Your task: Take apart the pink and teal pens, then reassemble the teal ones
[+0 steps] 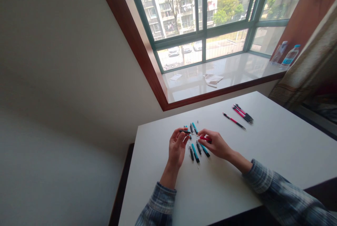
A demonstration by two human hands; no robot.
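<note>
View: head camera, looking down at a white table below a bay window.

Pencil in hand: pink-and-black mechanical pencil (194, 134), held level above the table between both hands; its thin middle section is visible, and I can't tell if it is one piece or two.

Left hand (177, 147): thumb and fingers pinched on the black end, palm turned toward the right hand.

Right hand (214, 144): fingertips clamped on the pink end, just beside the left hand.

Grip: both hands closed on the pencil, hands near each other, not touching.

Nearby: teal-and-black mechanical pencils (195, 152) lie under and just ahead of the hands, in a loose group, spread apart from one another.

Table, far right: single pink-and-black pencil (233, 120) lying just beside a tight bundle of pink-and-black pencils (242, 113), both well apart from the hands.

Table: white tabletop (263, 141), corner toward the window.

Sleeves: blue plaid cuffs (273, 180) on both forearms.

Sill: white window sill (231, 71) holds a crumpled cloth (213, 80), a paper slip (175, 77) and two plastic water bottles (289, 55).

Right edge: patterned curtain (310, 64).

Outside: parked cars (173, 51), apartment blocks (168, 5).
</note>
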